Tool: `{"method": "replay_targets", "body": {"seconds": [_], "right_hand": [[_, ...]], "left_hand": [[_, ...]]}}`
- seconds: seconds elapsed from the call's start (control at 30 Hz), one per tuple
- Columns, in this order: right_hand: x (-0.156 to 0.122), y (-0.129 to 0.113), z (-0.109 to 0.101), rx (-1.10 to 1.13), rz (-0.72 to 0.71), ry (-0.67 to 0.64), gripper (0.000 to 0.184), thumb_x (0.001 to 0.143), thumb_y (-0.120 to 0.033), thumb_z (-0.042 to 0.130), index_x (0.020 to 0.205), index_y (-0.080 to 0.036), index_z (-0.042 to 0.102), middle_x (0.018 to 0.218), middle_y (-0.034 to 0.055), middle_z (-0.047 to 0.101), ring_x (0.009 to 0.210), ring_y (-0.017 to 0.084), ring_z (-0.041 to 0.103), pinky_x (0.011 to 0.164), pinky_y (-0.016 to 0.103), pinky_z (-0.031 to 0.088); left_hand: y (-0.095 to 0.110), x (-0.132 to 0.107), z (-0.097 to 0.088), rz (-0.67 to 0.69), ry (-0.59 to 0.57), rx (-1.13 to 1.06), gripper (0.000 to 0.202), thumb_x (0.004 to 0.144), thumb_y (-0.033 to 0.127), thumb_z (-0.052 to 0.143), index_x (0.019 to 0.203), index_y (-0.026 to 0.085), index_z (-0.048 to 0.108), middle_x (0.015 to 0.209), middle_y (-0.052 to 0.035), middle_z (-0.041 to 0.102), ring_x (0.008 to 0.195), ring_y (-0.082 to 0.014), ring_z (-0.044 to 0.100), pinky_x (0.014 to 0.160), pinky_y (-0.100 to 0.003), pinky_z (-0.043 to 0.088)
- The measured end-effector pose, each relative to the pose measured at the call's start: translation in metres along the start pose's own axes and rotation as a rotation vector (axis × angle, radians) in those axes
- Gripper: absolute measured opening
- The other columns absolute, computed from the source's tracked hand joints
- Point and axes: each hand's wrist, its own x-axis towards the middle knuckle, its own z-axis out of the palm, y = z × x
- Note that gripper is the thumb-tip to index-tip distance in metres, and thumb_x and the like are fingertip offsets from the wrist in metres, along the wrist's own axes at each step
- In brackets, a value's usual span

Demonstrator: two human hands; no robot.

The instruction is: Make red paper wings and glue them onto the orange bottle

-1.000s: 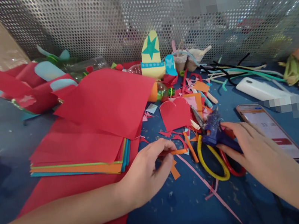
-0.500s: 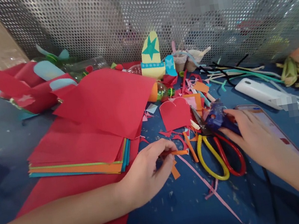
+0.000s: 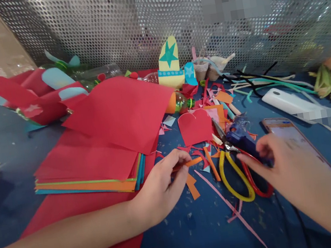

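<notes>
Left hand (image 3: pixel 159 187), palm inward, grip pinched on an orange paper strip (image 3: pixel 192 162) just above the blue bench (image 3: pixel 186 238); right hand (image 3: pixel 285 165), grip closed round a blue glue gun (image 3: pixel 239 137) beside one pair of scissors (image 3: pixel 235 176) and one phone (image 3: pixel 290 137); one paper stack (image 3: pixel 91 169) farther left; perforated metal screen (image 3: pixel 105 24) behind

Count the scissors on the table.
1. The scissors, yellow and red handles, lie between the left hand, pinching an orange strip, and the right hand gripping the blue glue gun. More could hide under the paper stack.
</notes>
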Motion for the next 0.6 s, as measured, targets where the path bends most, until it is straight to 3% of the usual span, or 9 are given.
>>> {"method": "replay_targets", "body": {"seconds": [0.1, 0.2, 0.33, 0.47, 0.6], "right_hand": [[-0.013, -0.012, -0.001, -0.059, -0.085, -0.117, 0.048, 0.092, -0.062, 0.026, 0.076, -0.021, 0.045, 0.059, 0.0031, 0.053, 0.055, 0.022, 0.059, 0.049, 0.030, 0.041], [-0.017, -0.019, 0.002, -0.126, -0.187, -0.102, 0.047, 0.095, -0.054, 0.019, 0.072, -0.021, 0.044, 0.057, 0.0033, 0.052, 0.054, 0.023, 0.061, 0.049, 0.031, 0.041], [-0.014, -0.020, 0.003, -0.075, -0.200, -0.075, 0.041, 0.098, -0.044, 0.021, 0.070, -0.022, 0.041, 0.052, 0.0003, 0.049, 0.046, 0.020, 0.059, 0.044, 0.030, 0.037], [-0.016, -0.015, -0.001, 0.049, -0.127, -0.089, 0.038, 0.097, -0.043, 0.023, 0.077, -0.021, 0.045, 0.052, 0.0013, 0.054, 0.044, 0.020, 0.060, 0.043, 0.029, 0.039], [-0.020, -0.015, -0.005, 0.450, 0.059, -0.216, 0.029, 0.093, -0.047, 0.032, 0.092, -0.022, 0.047, 0.066, 0.0029, 0.063, 0.055, 0.018, 0.063, 0.047, 0.026, 0.048]], "left_hand": [[-0.001, 0.001, 0.001, -0.024, 0.026, -0.010, 0.013, 0.091, 0.015, 0.036, 0.095, 0.019, 0.048, 0.082, -0.0003, 0.053, 0.071, -0.0109, 0.049, 0.065, -0.022, 0.045], [0.000, 0.003, 0.001, -0.025, 0.034, -0.022, 0.013, 0.092, 0.017, 0.037, 0.097, 0.018, 0.049, 0.083, -0.0004, 0.055, 0.070, -0.0107, 0.050, 0.065, -0.021, 0.045], [0.001, 0.003, 0.001, -0.027, 0.039, -0.047, 0.011, 0.092, 0.020, 0.040, 0.097, 0.019, 0.049, 0.084, -0.0005, 0.057, 0.072, -0.0109, 0.053, 0.065, -0.021, 0.044], [-0.001, 0.004, -0.002, -0.084, 0.061, -0.033, 0.012, 0.093, 0.023, 0.039, 0.097, 0.019, 0.050, 0.079, 0.0014, 0.053, 0.067, -0.0104, 0.048, 0.061, -0.022, 0.041], [-0.003, 0.005, -0.003, -0.122, 0.079, -0.062, 0.017, 0.096, 0.027, 0.035, 0.096, 0.019, 0.050, 0.071, 0.0036, 0.044, 0.064, -0.0107, 0.044, 0.059, -0.022, 0.039]]}}
